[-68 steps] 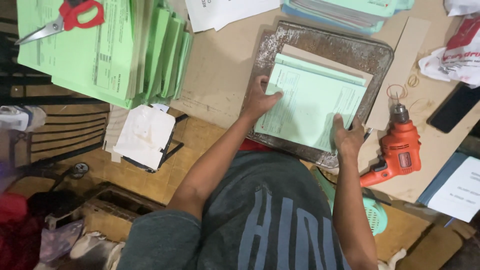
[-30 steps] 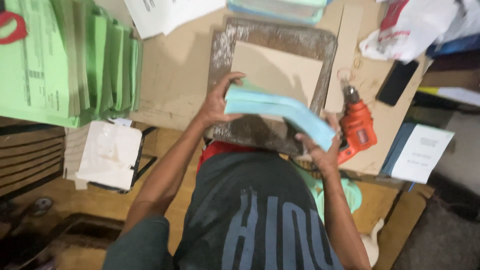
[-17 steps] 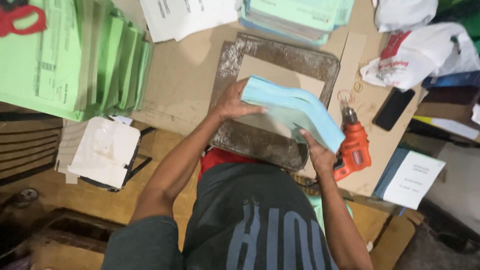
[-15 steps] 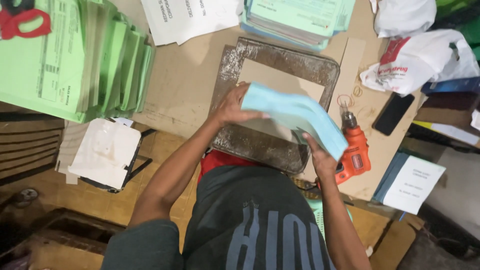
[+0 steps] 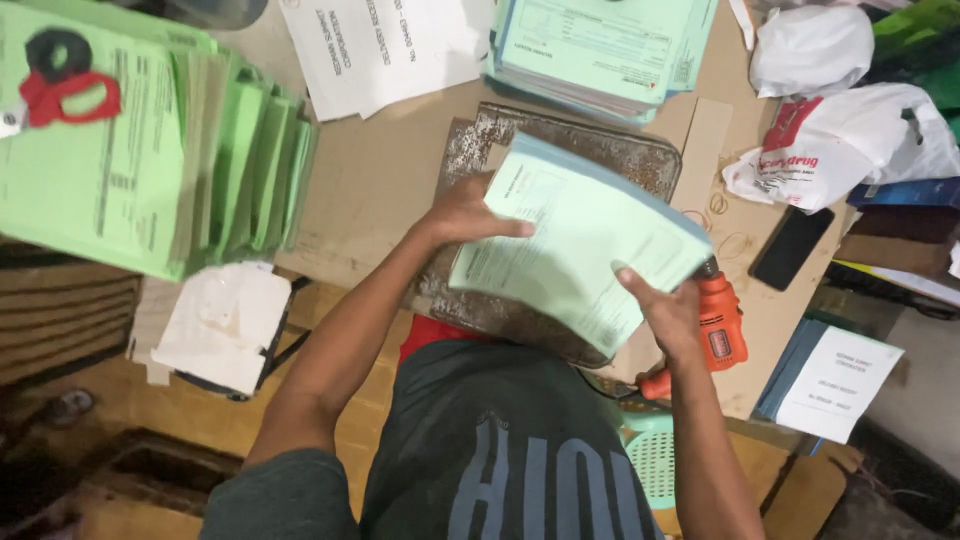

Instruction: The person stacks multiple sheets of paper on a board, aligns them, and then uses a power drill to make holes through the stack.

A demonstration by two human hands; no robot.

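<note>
Since the earlier frame, the pale green form stack (image 5: 580, 250) has lifted off the worn metal plate (image 5: 560, 150) and tilted up. Fingers of the left hand (image 5: 462, 212) are closed on the stack's upper-left edge; fingers of the right hand (image 5: 668, 312) clamp its lower-right edge. The stack sits at frame centre, between both hands, above the plate. Its long axis runs from upper left to lower right, so each hand holds one end and neither is nearer. An orange power drill (image 5: 715, 335) lies just beside the right hand. Red-handled scissors (image 5: 55, 85) rest on bright green forms (image 5: 150, 160) at upper left.
</note>
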